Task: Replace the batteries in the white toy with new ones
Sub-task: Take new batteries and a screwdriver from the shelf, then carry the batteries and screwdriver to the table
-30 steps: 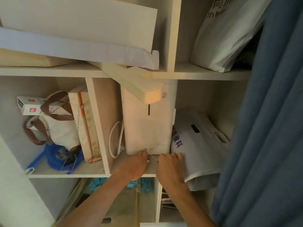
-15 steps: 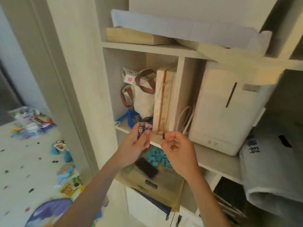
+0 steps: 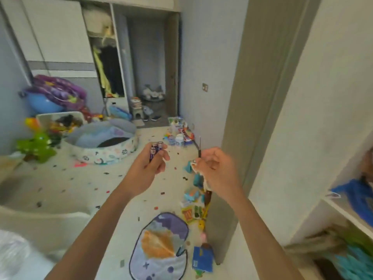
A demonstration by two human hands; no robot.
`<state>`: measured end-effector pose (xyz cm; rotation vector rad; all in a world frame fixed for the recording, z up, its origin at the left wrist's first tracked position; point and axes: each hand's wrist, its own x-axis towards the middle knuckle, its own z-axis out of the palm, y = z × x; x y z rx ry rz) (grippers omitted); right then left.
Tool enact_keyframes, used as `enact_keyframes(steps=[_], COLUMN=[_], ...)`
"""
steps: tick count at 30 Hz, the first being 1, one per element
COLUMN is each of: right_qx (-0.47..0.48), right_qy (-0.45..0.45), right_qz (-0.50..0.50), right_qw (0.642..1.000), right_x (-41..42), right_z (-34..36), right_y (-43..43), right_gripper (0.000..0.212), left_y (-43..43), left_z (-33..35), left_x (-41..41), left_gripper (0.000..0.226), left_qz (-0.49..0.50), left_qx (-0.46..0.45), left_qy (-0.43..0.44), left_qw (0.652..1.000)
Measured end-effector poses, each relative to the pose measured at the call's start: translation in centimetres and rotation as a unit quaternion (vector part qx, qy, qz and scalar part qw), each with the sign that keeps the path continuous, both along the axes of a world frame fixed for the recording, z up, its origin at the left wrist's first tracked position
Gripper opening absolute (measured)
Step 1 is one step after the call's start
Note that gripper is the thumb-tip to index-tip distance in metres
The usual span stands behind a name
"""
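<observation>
My left hand grips a small bundle of blue and silver batteries, their tips sticking up above my fingers. My right hand pinches a thin dark screwdriver, shaft pointing straight up. Both hands are raised at chest height in the middle of the view, a short gap between them. A white toy cannot be picked out among the scattered things on the floor.
Small toys and dark bits litter the pale floor. A round padded play basket and a green dinosaur toy lie to the left. A purple egg-shaped mat lies below my hands. A grey door panel and shelf unit stand right.
The view has swung left from the shelf to the room and its floor. My hands left the shelf, now carrying the batteries and the screwdriver in front of me.
</observation>
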<state>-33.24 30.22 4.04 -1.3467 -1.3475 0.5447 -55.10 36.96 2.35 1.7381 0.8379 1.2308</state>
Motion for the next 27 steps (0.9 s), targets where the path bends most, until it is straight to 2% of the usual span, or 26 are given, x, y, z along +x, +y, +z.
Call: enact_keyframes(steps=[5, 11, 20, 27], right_qx=[-0.001, -0.023, -0.048, -0.056], right_qy=[-0.012, -0.008, -0.012, -0.024], right_qz=[0.095, 0.167, 0.233, 0.313], right_qw=[0.995, 0.986, 0.971, 0.948], right_x=[-11.2, -19.9, -26.5, -31.7], right_z=[-0.1, -1.5, -3.8, -2.3], right_y=[11.3, 21.4, 42.1, 59.3], right_gripper=[0.011, 0.005, 0.008, 0.009], left_y=[6.4, 13.3, 31.2, 45.9], left_z=[0.0, -0.9, -2.8, -1.2], left_x=[-12.1, -19.5, -24.8, -29.3], left_gripper=[0.017, 0.017, 0.019, 0.021], left_qz=[0.128, 0.186, 0.244, 0.299], left_qx=[0.017, -0.020, -0.023, -0.051], left_qy=[0.027, 0.020, 0.020, 0.015], left_qw=[0.991, 0.982, 0.969, 0.953])
